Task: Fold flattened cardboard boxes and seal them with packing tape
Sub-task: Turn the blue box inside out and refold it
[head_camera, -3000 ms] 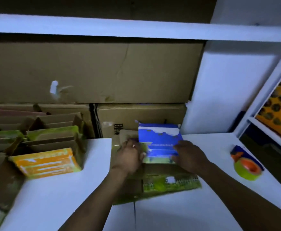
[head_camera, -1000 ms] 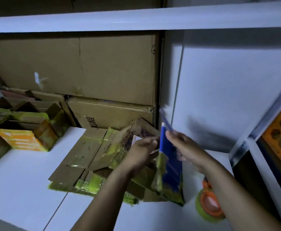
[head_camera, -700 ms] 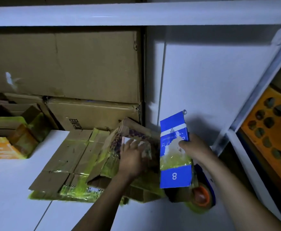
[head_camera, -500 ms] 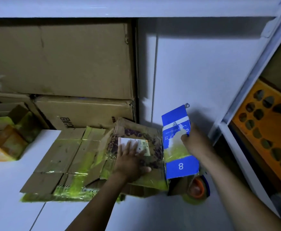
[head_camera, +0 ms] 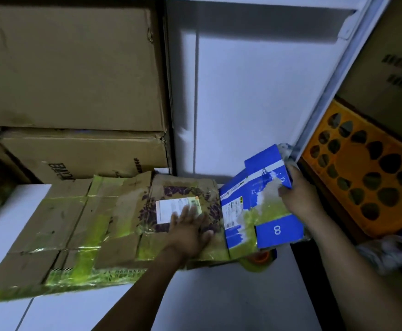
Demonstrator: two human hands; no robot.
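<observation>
A stack of flattened brown cardboard boxes (head_camera: 59,225) with yellow-green tape strips lies on the white table. My left hand (head_camera: 189,230) presses flat on the top piece, beside its white shipping label (head_camera: 169,206). My right hand (head_camera: 300,194) grips the right edge of a flattened blue box (head_camera: 262,204) marked "8", tilted low over the table's right side. A roll of packing tape (head_camera: 258,260) with an orange core peeks out from under the blue box, mostly hidden.
Large closed brown cartons (head_camera: 75,91) are stacked against the back wall at left. A white panel (head_camera: 243,103) stands behind the table. An orange crate (head_camera: 362,173) with round holes sits on a shelf at right. Bare white table (head_camera: 219,302) lies in front.
My right hand has pulled the blue box off the stack and swung it right and down over the tape roll. My left hand has gone from holding the stack to pressing flat on it.
</observation>
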